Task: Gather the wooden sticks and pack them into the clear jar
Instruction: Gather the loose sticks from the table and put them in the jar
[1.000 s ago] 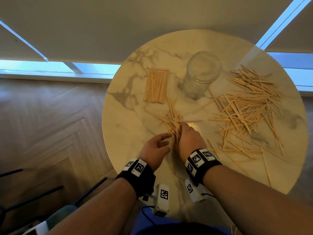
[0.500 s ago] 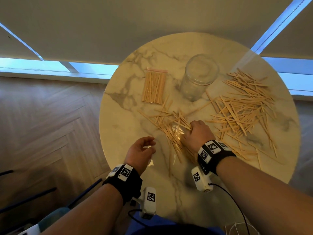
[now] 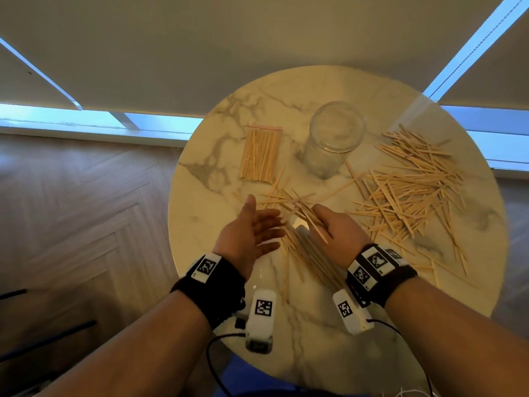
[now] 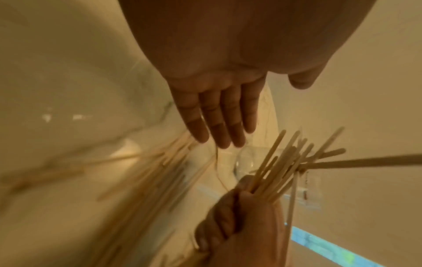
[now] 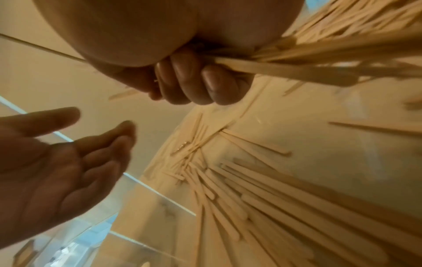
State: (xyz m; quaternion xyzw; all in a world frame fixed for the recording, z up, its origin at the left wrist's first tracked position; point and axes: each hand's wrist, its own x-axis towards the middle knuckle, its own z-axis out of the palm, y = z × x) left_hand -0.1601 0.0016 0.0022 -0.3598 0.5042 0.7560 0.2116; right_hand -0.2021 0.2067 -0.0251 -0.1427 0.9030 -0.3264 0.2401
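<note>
My right hand (image 3: 333, 230) grips a bundle of wooden sticks (image 3: 309, 217) just above the round marble table (image 3: 315, 325); its curled fingers (image 5: 196, 81) wrap the sticks (image 5: 285, 69). My left hand (image 3: 254, 227) hovers beside it, palm turned toward the bundle, fingers (image 4: 219, 119) straight and holding nothing. More loose sticks (image 3: 306, 259) lie on the table under and between the hands. The clear jar (image 3: 332, 138) stands upright at the back centre with nothing visible inside. A large scattered pile of sticks (image 3: 409, 184) covers the right side.
A clear zip bag of neatly packed sticks (image 3: 260, 156) lies left of the jar. The table's near edge is close to my wrists, with wooden floor (image 3: 86, 224) to the left. A wall and low windows (image 3: 86, 118) stand behind the table.
My right hand has closed round a bundle and lifted it off the table. My left hand, loosely curled and further back before, has opened and moved forward toward the bundle.
</note>
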